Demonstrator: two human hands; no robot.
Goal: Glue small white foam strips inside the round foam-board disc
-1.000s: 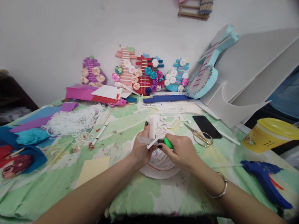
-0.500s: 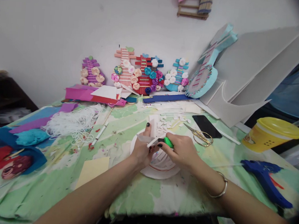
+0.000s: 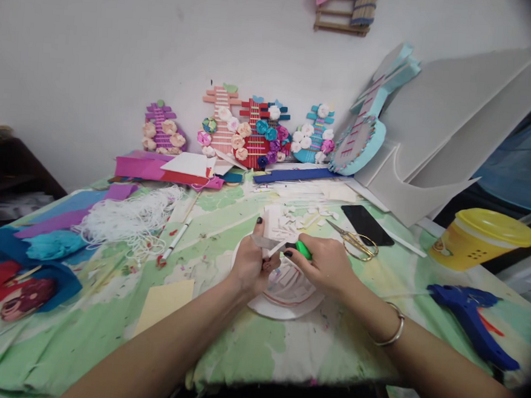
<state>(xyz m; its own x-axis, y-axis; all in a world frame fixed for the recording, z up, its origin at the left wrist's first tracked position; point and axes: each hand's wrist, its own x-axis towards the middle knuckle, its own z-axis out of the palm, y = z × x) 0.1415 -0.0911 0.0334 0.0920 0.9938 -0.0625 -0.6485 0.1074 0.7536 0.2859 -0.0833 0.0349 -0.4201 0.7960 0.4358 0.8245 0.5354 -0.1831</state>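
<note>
The knife (image 3: pixel 304 249) and the white strip (image 3: pixel 274 250) are above the dish (image 3: pixel 287 313), near the middle of the front edge of the surface (image 3: pixel 322 354). The strip crosses the blade. White pieces lie in the dish, so it probably serves to catch offcuts.

Right hand (image 3: pixel 328 261): grip closed around the green handle, presumably for steady control; blade directed left, thumb extended toward the strip.

Left hand (image 3: pixel 248 264): grip partly closed, thumb raised, fingers curled beside the blade. Whether it has hold of the strip cannot be told.

The 2 forearms enter across the front edge and converge at the dish. Scissors (image 3: pixel 357 242) beside the phone (image 3: pixel 370 223) and the glue gun (image 3: pixel 468 319) nearer the right edge appear placed for right-hand reach.
</note>
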